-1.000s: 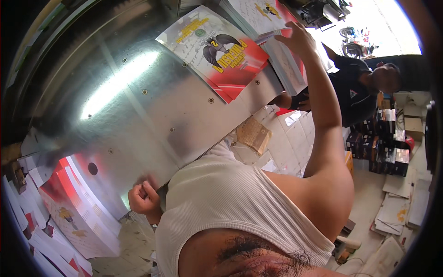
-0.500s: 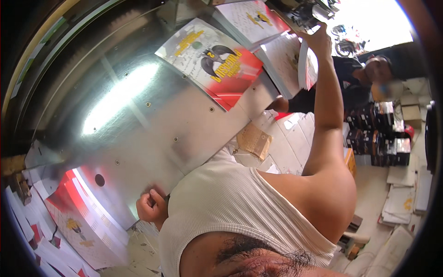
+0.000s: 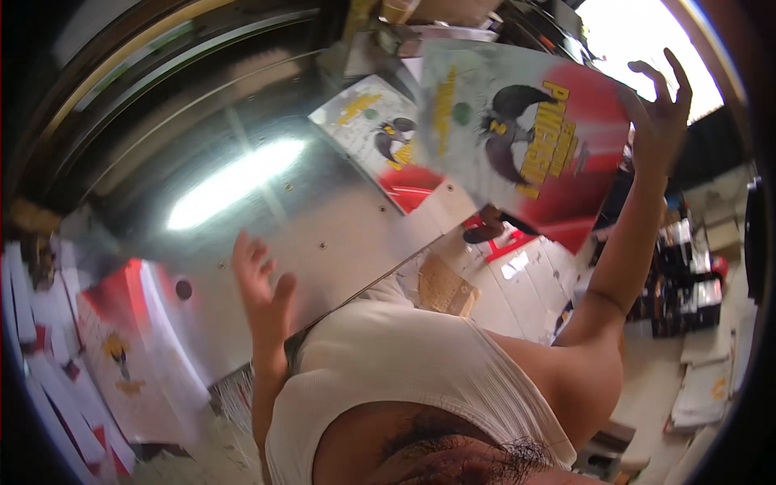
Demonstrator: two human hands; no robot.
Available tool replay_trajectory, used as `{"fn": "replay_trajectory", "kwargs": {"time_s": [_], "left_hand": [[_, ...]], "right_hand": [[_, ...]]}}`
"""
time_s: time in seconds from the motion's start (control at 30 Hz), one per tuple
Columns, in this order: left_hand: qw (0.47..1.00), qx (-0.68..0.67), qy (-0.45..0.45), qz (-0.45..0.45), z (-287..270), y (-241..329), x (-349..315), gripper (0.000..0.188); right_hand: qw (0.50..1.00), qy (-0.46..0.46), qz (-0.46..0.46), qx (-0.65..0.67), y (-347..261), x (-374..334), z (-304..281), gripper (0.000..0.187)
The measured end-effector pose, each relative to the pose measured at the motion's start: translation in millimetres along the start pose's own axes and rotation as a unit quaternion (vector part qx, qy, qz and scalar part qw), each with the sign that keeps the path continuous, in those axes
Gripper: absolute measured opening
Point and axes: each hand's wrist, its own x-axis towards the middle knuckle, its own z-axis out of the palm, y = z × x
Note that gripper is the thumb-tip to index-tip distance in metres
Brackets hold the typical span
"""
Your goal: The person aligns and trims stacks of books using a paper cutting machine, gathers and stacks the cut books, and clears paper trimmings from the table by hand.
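Note:
My right hand (image 3: 659, 121) is raised at the upper right, gripping the red edge of a booklet (image 3: 461, 89) with a grey, white and red cover. Some of its fingers stick up away from the cover. The booklet is held in the air, slightly blurred, beyond the metal table's edge and partly over it. A matching booklet (image 3: 368, 121) lies flat on the metal table (image 3: 267, 234), partly covered by the held one. Over the table's near edge, my left hand (image 3: 263, 279) is open with fingers apart and nothing in it.
Another pile of red and white printed sheets (image 3: 133, 364) stands at the lower left, beside paper offcuts (image 3: 61, 396). A piece of brown cardboard (image 3: 444, 287) lies on the tiled floor. Dark stacked packs (image 3: 679, 283) stand at the right. A foot (image 3: 483, 225) shows near the table.
My right hand has lifted a booklet from the stacks at the far end and swung it right. My left hand has risen and gone from curled to open. The view has shifted.

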Motion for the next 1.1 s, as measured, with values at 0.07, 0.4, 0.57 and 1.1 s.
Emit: {"fn": "replay_trajectory", "kwargs": {"time_s": [0.07,0.4,0.57,1.1], "left_hand": [[0.998,-0.059,-0.032,0.001,21,17,18,0.108],[0.999,0.04,0.01,0.018,-80,23,-60,0.023],[0.988,0.122,0.083,0.055,-118,5,-78,0.024],[0.985,0.151,0.076,0.037,-133,-11,-84,0.038]], "right_hand": [[0.998,0.012,-0.022,0.058,-20,-11,27,0.081],[0.921,-0.072,-0.06,0.378,-49,-131,194,0.093],[0.887,-0.125,0.028,0.443,-53,-172,240,0.094],[0.913,-0.22,0.105,0.326,-14,-262,308,0.078]]}}
